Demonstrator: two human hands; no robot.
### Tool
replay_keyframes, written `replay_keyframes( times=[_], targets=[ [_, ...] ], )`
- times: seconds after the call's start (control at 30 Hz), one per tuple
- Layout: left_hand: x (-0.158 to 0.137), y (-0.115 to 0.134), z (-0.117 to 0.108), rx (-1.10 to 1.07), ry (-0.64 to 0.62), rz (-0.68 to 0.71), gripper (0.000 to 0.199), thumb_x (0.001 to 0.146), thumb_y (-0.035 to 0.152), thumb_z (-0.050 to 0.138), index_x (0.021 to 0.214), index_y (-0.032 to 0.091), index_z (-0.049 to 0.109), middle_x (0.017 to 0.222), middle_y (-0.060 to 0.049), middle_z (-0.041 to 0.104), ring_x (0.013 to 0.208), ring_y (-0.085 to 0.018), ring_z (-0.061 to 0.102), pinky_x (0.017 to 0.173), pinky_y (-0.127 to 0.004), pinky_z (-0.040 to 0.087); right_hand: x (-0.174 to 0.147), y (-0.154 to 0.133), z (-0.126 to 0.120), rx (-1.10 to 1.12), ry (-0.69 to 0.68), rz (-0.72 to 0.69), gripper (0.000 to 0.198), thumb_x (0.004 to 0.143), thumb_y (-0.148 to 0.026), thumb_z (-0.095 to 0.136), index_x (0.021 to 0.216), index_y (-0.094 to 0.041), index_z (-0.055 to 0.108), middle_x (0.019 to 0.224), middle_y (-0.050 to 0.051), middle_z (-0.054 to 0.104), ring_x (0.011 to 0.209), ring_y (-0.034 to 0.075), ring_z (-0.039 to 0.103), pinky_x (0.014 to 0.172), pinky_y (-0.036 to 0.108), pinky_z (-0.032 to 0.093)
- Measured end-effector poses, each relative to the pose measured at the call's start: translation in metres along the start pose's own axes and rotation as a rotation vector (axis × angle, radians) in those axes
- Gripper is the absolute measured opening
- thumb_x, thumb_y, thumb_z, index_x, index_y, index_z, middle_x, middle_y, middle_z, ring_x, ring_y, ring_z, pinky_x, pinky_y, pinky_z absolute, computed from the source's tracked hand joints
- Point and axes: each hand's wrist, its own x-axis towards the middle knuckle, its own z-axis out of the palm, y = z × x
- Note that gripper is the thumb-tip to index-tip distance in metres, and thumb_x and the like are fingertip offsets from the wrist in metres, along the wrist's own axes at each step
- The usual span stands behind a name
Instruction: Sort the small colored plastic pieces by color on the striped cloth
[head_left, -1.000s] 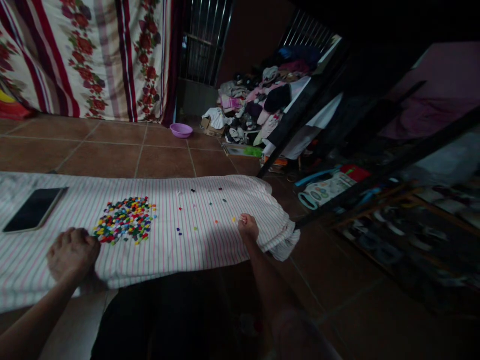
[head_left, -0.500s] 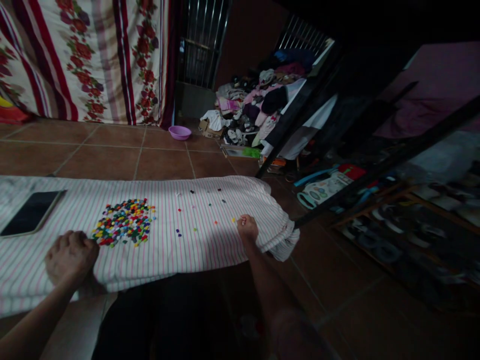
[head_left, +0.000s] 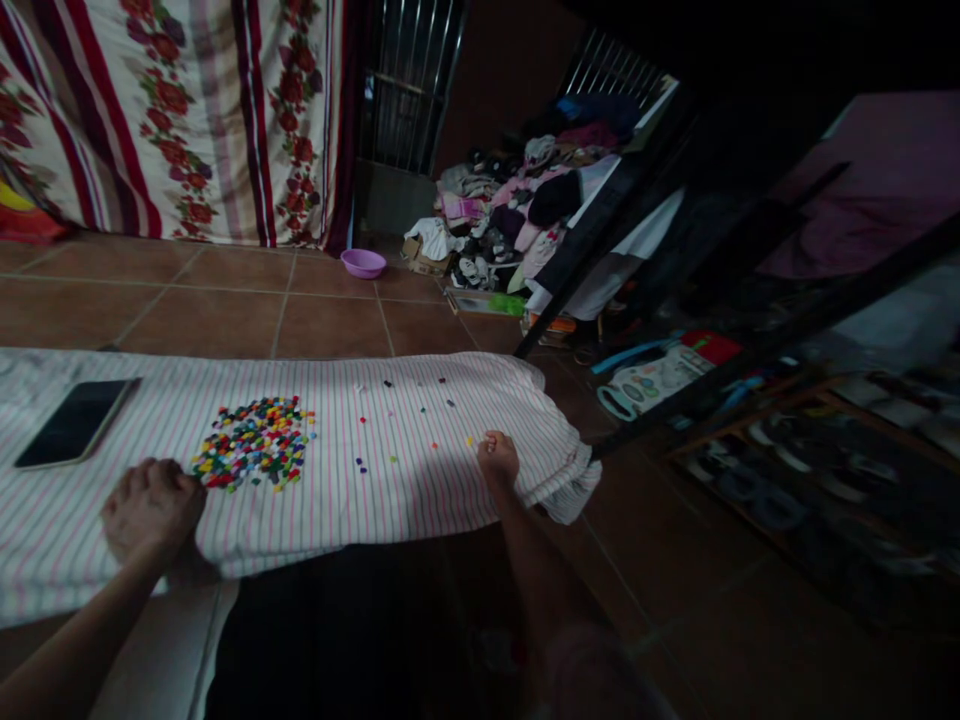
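My left hand point(head_left: 154, 508) rests on the striped cloth, its fingers curled under, at the near left edge of a pile of small colourful pieces point(head_left: 255, 443). Whatever may be inside that hand is hidden. My right hand point(head_left: 499, 458) is closed at the right part of the cloth, fingers pinched together. Its contents are too small to make out. Just left of it lies a yellow piece point(head_left: 470, 441). Several single pieces lie spread between the pile and this hand, among them a red piece point(head_left: 363, 420), an orange piece point(head_left: 434, 446) and a green piece point(head_left: 394, 459).
The striped cloth point(head_left: 360, 510) covers a long low surface. A dark-screened phone point(head_left: 75, 424) lies at its left. Beyond, on the tiled floor, are a purple basin point(head_left: 364, 264) and heaped clothes point(head_left: 517, 205). A shoe rack point(head_left: 795, 470) stands at the right.
The view has shifted slightly, so most things sit a little further right. Both hands keep their places on the cloth with fingers closed; no piece has visibly moved.
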Motion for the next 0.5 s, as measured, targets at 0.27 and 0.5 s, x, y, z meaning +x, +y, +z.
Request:
replay_keyframes(
  times=[0.27,0.5],
  targets=[
    [0.001,0.004,-0.008,0.019,-0.006,0.004,0.033,0.088,0.029,0.029,0.097,0.015,0.057,0.104,-0.014,0.062,0.108,-0.028,0.054,0.084,-0.040,0.038,0.002,-0.001,-0.014,0.206,-0.024,0.100,0.034,0.072,-0.029,0.047,0.097,-0.015,0.065,0.089,0.008,0.061,0.080,0.021,0.055,0.079,0.033,0.046],
    [0.002,0.001,-0.007,-0.032,-0.032,0.003,0.032,0.086,0.028,0.034,0.101,0.013,0.059,0.108,-0.016,0.061,0.110,-0.029,0.052,0.087,-0.043,0.039,-0.042,-0.033,-0.013,0.306,-0.045,-0.129,0.031,0.083,-0.034,0.045,0.098,-0.016,0.065,0.093,0.010,0.064,0.082,0.022,0.058,0.076,0.034,0.049]
  ],
)
